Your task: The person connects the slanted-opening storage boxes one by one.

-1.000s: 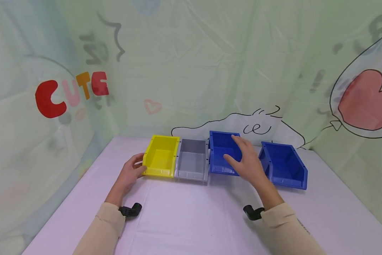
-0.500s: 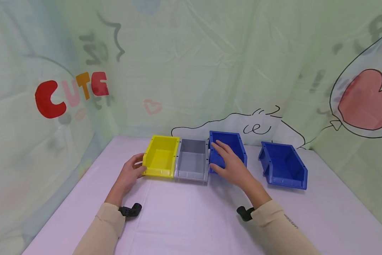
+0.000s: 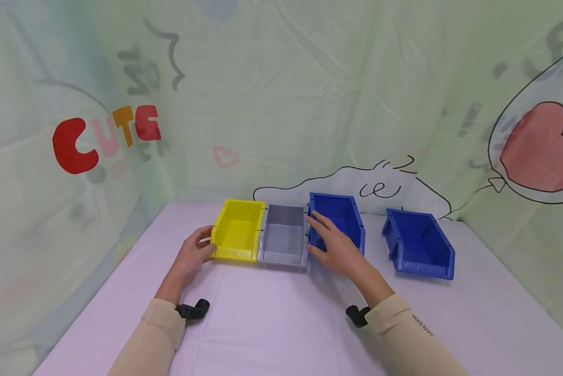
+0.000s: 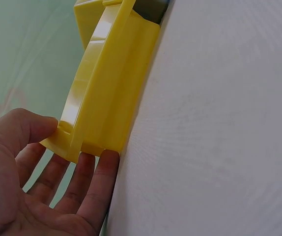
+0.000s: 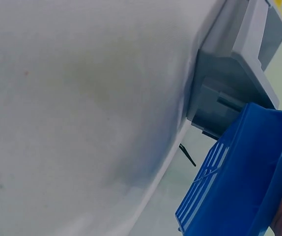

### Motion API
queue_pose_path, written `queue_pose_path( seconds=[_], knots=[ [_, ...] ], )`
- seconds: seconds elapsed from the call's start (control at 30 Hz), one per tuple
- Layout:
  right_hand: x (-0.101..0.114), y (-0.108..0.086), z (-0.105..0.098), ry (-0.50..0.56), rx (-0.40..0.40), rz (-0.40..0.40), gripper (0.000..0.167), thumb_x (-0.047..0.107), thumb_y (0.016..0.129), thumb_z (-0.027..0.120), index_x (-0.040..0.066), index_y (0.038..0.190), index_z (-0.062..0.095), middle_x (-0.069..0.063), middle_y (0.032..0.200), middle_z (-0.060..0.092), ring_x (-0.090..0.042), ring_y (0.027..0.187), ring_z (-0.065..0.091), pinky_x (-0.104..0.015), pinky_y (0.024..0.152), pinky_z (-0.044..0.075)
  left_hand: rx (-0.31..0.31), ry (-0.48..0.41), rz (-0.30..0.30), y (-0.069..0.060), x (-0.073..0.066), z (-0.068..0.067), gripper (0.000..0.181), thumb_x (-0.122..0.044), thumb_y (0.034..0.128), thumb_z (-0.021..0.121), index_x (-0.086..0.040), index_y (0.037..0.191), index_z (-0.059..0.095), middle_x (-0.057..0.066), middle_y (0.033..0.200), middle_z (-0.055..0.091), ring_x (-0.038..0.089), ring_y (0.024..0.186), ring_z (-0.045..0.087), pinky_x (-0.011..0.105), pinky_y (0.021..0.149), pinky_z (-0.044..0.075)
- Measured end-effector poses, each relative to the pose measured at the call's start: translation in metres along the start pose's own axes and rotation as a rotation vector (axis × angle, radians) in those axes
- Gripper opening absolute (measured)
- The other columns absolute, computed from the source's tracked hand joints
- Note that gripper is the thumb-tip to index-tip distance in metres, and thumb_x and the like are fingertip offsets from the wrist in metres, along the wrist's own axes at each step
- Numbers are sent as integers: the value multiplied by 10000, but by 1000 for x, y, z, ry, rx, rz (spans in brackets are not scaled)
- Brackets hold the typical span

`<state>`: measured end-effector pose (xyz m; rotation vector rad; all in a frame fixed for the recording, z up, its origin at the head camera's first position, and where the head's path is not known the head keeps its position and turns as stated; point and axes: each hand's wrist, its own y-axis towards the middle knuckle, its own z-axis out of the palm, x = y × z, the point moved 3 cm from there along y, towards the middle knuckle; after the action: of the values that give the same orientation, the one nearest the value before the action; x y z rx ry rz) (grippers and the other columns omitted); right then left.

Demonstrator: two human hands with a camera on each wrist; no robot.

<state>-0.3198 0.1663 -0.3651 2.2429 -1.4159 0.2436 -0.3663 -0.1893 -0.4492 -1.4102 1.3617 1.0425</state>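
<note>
My left hand [image 3: 193,256] grips the front left corner of a yellow storage bin [image 3: 236,230]. In the left wrist view the thumb lies on the front lip and the fingertips touch the side of the yellow bin [image 4: 114,83]. A grey storage bin [image 3: 283,235] stands against the yellow one's right side. Right of it sits a blue storage bin [image 3: 335,209], which leans and looks raised off the table beside the grey bin [image 5: 224,83] in the right wrist view. My right hand [image 3: 338,250] reaches over this blue bin, fingers extended, fingertips at its left wall.
A second blue bin [image 3: 420,243] stands apart on the right of the white-covered table [image 3: 262,324]. Behind the bins hangs a printed curtain [image 3: 281,104], which also runs along both sides. Each wrist wears a black camera mount.
My right hand has moved left across the blue bin, from near its right wall to its left wall beside the grey bin. The left hand and the bins have not visibly moved.
</note>
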Motion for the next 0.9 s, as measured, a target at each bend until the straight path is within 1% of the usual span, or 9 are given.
queue_pose_path(
  seconds=[0.33, 0.53, 0.73, 0.9],
  knots=[
    [0, 0, -1, -21, 18, 9, 748, 221, 963, 728, 126, 1611, 366, -117, 1701, 284, -433, 1380, 536, -616, 1056, 501, 0, 1, -4, 1, -1, 0, 621, -130, 993, 611, -212, 1574, 409, 56, 1617, 407, 303, 1429, 476, 442, 1108, 514],
    [-2, -1, 2, -21, 27, 13, 757, 231, 965, 728, 133, 1617, 356, -110, 1707, 272, -430, 1399, 518, -611, 1079, 485, 3, 3, 3, -1, 0, 0, 626, -131, 989, 610, -209, 1575, 406, 59, 1612, 413, 302, 1422, 483, 432, 1106, 517],
    [-3, -2, 4, -34, 29, 23, 762, 234, 964, 731, 134, 1618, 353, -115, 1707, 271, -438, 1382, 532, -608, 1057, 504, 0, 4, 8, 0, 1, 0, 624, -138, 986, 616, -212, 1571, 411, 53, 1604, 421, 295, 1417, 487, 434, 1111, 513],
    [-3, -3, 6, -32, 35, 35, 753, 227, 970, 722, 129, 1618, 352, -110, 1712, 259, -446, 1411, 497, -630, 1062, 490, 1, 11, 2, -1, -1, 0, 627, -136, 987, 613, -214, 1575, 409, 58, 1611, 414, 301, 1417, 485, 436, 1111, 512]
  ],
)
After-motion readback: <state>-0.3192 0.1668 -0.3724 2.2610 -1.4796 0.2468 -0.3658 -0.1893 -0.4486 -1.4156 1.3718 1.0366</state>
